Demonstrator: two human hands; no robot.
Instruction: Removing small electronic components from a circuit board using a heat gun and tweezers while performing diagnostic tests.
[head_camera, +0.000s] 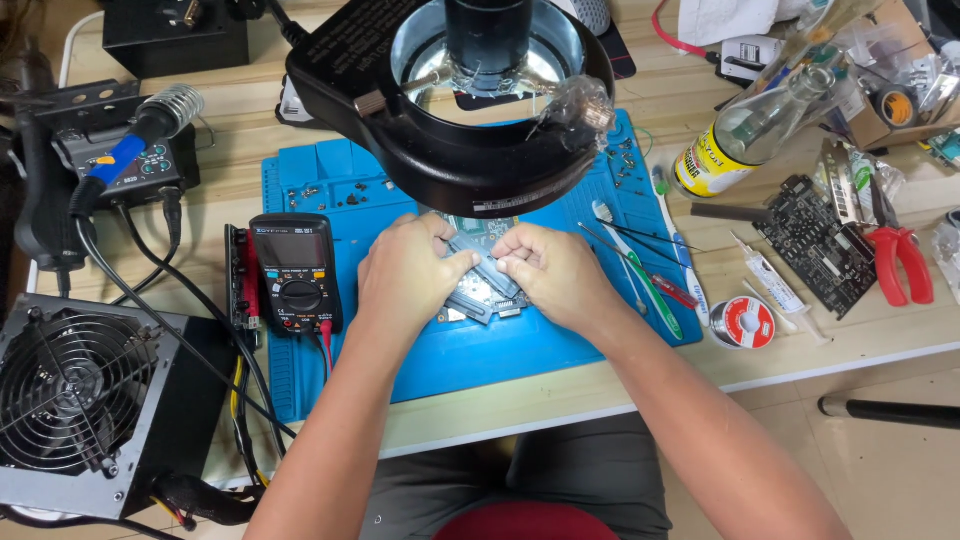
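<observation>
A small grey-blue circuit board (478, 283) lies on the blue work mat (470, 355), under the round magnifier lamp (455, 95). My left hand (407, 275) pinches its left side with fingers and thumb. My right hand (555, 272) grips its right end. Both hands meet over the board and hide most of it.
A black multimeter (296, 272) sits at the mat's left edge, with a power supply fan unit (85, 400) and a soldering station (125, 160) further left. Tweezers and brushes (645, 270), a solder spool (742, 322), a black circuit board (815, 245), red pliers (900, 262) and a bottle (745, 135) lie on the right.
</observation>
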